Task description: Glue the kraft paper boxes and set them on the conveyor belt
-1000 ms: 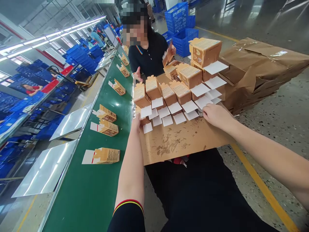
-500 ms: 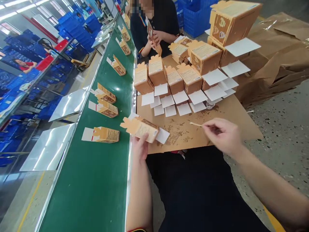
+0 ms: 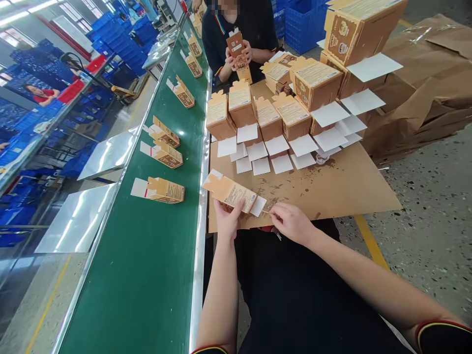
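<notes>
My left hand (image 3: 227, 220) grips a small tan carton (image 3: 231, 192) from below, held tilted over the near edge of a brown cardboard sheet (image 3: 332, 187). A white flap hangs open at the carton's right end. My right hand (image 3: 291, 222) is pinched closed just right of that flap, its fingertips close to it; what it holds is too small to make out. Behind, several more tan cartons (image 3: 269, 115) with open white flaps stand in rows on the sheet.
A green conveyor belt (image 3: 147, 275) runs along the left, carrying several cartons (image 3: 165, 189). A person in black (image 3: 243, 29) sits at the far end holding a carton. Taller stacked cartons (image 3: 354, 29), brown wrapping (image 3: 431, 83) and blue crates (image 3: 302, 24) are at the right and back.
My left hand has taken a carton from the front row and drawn it toward me. My right hand came back from the rows holding a thin stick, then closed in on the carton's flap.
</notes>
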A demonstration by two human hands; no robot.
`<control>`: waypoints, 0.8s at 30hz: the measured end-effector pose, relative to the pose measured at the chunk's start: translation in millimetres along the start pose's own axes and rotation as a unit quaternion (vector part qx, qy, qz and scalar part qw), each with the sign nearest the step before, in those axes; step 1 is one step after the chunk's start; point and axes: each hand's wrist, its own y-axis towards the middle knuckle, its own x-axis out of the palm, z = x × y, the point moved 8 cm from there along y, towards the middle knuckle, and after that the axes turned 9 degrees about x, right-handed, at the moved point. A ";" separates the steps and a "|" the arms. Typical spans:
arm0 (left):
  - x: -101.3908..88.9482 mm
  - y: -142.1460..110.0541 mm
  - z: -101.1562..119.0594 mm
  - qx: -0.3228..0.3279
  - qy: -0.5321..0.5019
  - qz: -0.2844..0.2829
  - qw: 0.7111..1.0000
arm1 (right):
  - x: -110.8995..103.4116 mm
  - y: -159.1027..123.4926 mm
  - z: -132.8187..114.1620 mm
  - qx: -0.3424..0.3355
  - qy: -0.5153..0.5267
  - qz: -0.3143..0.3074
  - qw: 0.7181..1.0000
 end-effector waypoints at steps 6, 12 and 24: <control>7.7 -17.1 -2.2 0.072 0.063 0.008 0.995 | -22.6 -13.5 -0.5 0.030 0.045 0.046 0.997; 14.4 -32.7 -5.1 0.084 0.114 0.003 0.990 | -62.9 -23.9 11.6 0.080 0.069 0.102 0.989; 25.8 -37.7 -4.8 0.127 0.197 0.024 0.972 | -71.0 -30.9 12.3 0.112 0.075 0.097 0.986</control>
